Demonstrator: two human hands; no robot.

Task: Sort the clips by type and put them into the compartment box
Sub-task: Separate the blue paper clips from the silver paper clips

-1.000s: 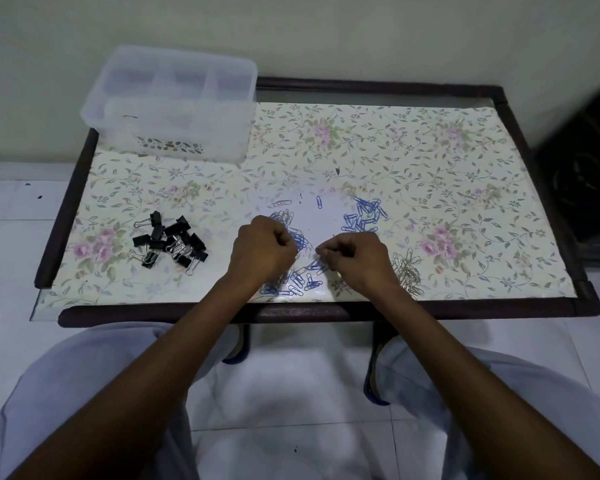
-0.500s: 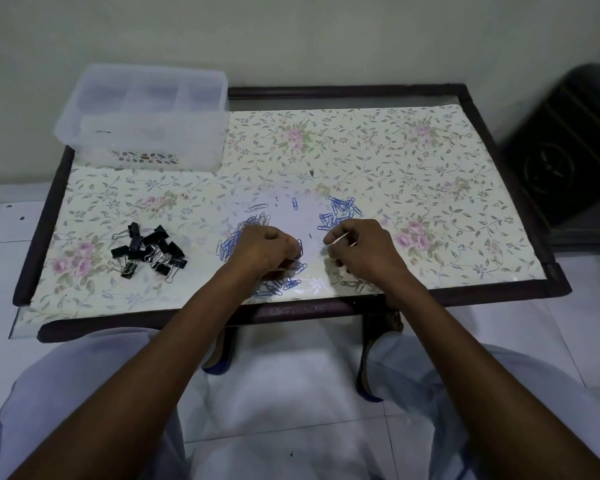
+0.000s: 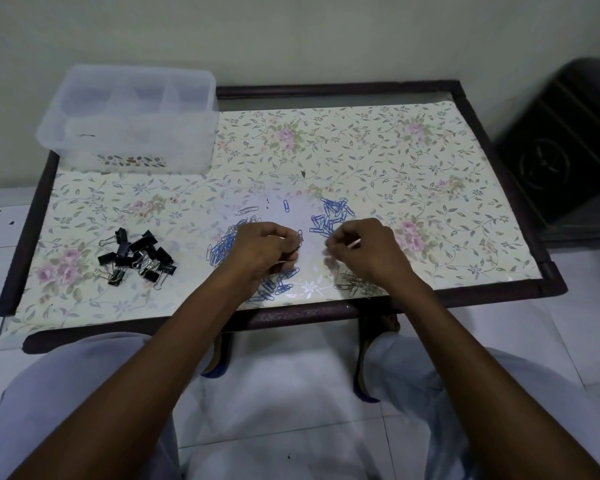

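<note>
Now L hand [image 3: 262,249] pinches silver paper clip [image 3: 299,239], long axis upright.

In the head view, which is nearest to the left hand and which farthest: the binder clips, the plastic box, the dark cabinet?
From the left hand:
1. Binder clips, on the table to its left.
2. Plastic box, at the far left corner.
3. Dark cabinet, beyond the table's right side.

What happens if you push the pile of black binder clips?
The black binder clips would probably slide as a clump, since their wire handles look tangled. The glossy table likely lets them skid easily. They seem blocky, so rolling is unlikely.
</note>
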